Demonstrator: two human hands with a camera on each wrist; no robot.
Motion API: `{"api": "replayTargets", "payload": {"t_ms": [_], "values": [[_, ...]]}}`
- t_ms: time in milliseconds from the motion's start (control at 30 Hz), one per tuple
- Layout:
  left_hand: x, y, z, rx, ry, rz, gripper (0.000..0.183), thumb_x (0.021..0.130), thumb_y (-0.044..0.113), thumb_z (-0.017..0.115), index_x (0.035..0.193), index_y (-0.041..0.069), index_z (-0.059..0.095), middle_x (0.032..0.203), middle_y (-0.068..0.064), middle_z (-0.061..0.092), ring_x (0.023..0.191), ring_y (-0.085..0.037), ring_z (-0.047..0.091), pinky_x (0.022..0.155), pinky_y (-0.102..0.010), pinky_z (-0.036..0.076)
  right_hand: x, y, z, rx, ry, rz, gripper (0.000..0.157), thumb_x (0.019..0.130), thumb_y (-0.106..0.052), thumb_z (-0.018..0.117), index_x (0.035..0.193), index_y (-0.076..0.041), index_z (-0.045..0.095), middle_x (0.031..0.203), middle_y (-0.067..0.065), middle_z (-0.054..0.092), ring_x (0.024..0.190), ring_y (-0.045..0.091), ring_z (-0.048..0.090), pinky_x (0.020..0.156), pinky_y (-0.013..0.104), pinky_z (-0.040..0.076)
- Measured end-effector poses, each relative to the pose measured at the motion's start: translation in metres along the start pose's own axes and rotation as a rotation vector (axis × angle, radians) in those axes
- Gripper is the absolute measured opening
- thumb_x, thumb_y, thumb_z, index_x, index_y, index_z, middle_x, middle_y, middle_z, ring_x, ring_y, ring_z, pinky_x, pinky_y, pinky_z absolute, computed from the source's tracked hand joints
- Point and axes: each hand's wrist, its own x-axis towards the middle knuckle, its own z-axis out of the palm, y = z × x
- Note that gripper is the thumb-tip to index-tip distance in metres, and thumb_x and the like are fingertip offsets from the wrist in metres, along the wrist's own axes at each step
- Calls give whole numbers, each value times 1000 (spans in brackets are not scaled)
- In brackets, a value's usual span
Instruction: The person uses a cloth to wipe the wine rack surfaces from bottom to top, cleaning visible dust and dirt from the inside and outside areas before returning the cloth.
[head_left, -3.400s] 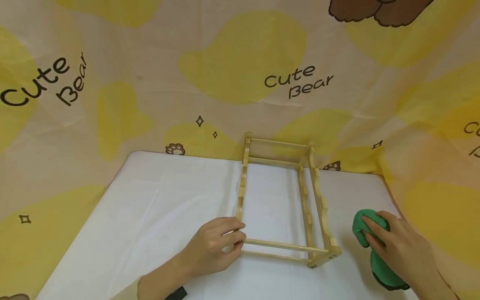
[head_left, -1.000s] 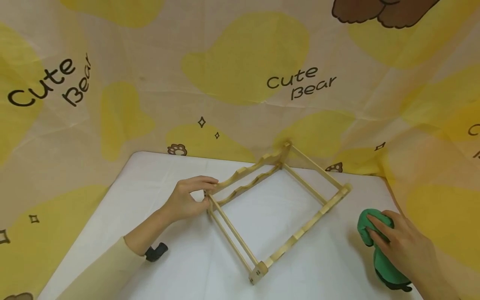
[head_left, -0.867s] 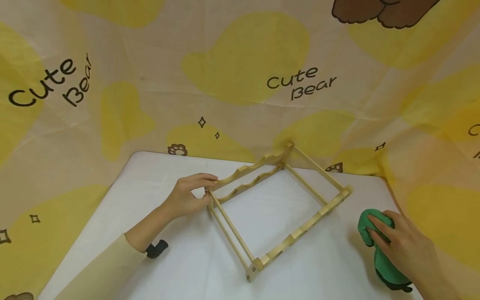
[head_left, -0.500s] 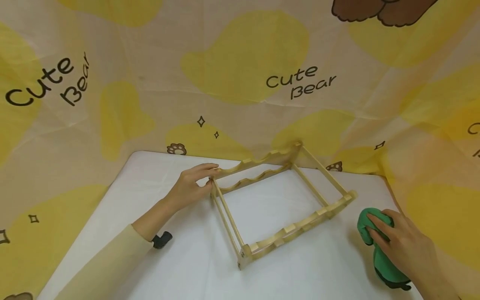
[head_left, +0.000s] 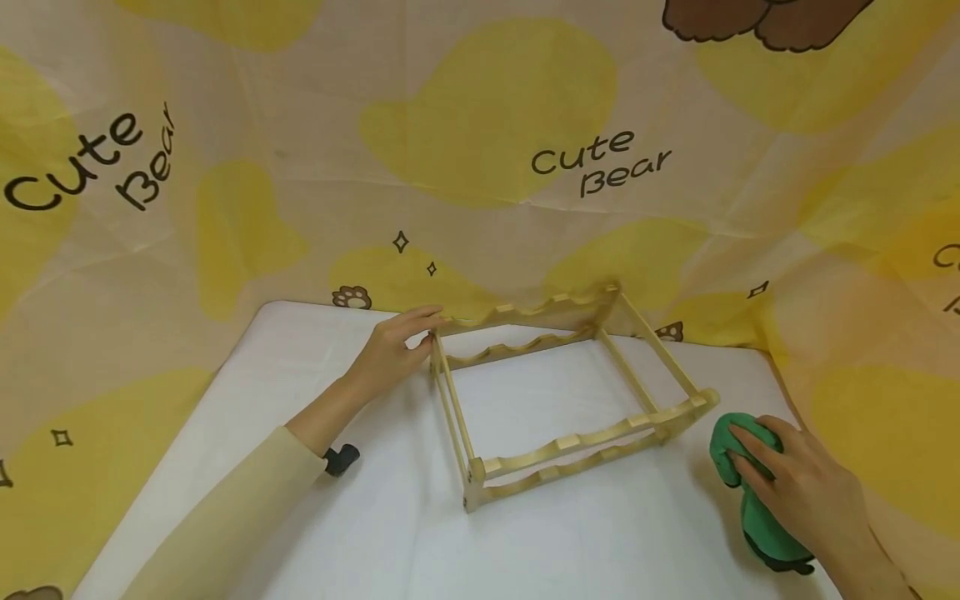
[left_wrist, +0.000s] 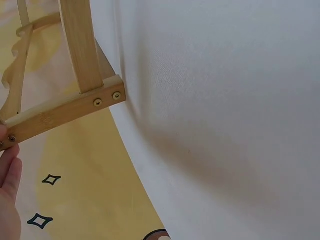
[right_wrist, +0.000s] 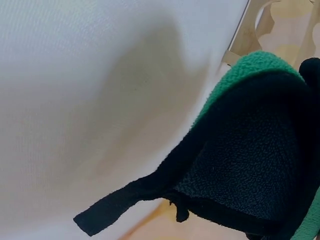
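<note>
A pale wooden wine rack (head_left: 570,442) with scalloped rails stands askew at the middle and back of the table. My left hand (head_left: 384,358) pinches its far left corner between thumb and fingers. Close up in the left wrist view, the fingers (left_wrist: 12,177) hold one end of the rack's screwed end bar (left_wrist: 55,116). At the right, my right hand (head_left: 810,479) grips a folded green fleece piece (head_left: 772,533) just beyond the rack's right end. The right wrist view shows its black-edged opening, dark lining (right_wrist: 250,145) and a black strap (right_wrist: 112,207).
The white-covered table (head_left: 337,542) lies under everything. Yellow patterned cloth (head_left: 480,125) rises behind it and at both sides, and the rack's back right corner stands close to it. A small black piece (head_left: 342,460) sticks out beside the left cuff.
The left hand has let go of the rack's near left part, taken its end and swung it. Lately hand and rack end move away and rightward. The right hand keeps hold of the green fleece piece.
</note>
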Motion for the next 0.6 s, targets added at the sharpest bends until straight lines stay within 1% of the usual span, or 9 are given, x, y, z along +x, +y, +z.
{"api": "replayTargets", "payload": {"t_ms": [133, 200, 300, 367, 433, 600], "values": [[3, -1, 2, 64, 22, 2, 34, 84, -17, 75, 115, -2, 76, 131, -22, 69, 118, -41, 69, 95, -46, 60, -1, 0, 1, -4, -4, 6, 72, 107, -63, 38, 101, -7, 82, 110, 22, 67, 81, 39, 65, 46, 53, 54], [4, 0, 2, 116, 41, 30, 34, 82, -16, 77, 113, -2, 77, 128, -22, 70, 116, -42, 69, 94, -49, 60, 0, 0, 0, -3, -9, 8, 72, 107, -63, 37, 102, -6, 82, 110, 22, 67, 82, 39, 65, 47, 54, 54], [3, 5, 1, 198, 70, 98, 34, 79, -14, 80, 111, -3, 77, 123, -23, 72, 111, -42, 70, 93, -52, 60, 0, 0, -1, 2, -12, 6, 73, 107, -63, 37, 102, -6, 82, 110, 23, 67, 82, 39, 64, 47, 54, 54], [2, 12, 0, 240, 85, 145, 34, 77, -12, 80, 109, -2, 78, 120, -22, 74, 108, -41, 71, 91, -53, 60, 0, 0, -1, 4, -10, 4, 72, 107, -63, 37, 102, -6, 82, 110, 23, 67, 81, 39, 64, 45, 53, 54], [-1, 20, -1, 258, 93, 183, 32, 77, -10, 79, 107, -1, 78, 119, -20, 74, 104, -38, 72, 89, -53, 60, 0, 0, -2, 7, -5, -2, 73, 108, -63, 37, 102, -6, 81, 110, 23, 67, 80, 39, 63, 43, 52, 53], [-8, 49, 0, 237, 80, 249, 27, 78, -2, 79, 105, 5, 78, 119, -17, 75, 100, -33, 74, 87, -48, 61, -1, 0, -4, 9, -14, 1, 74, 108, -64, 36, 102, -5, 81, 110, 23, 67, 80, 39, 64, 42, 52, 53]]}}
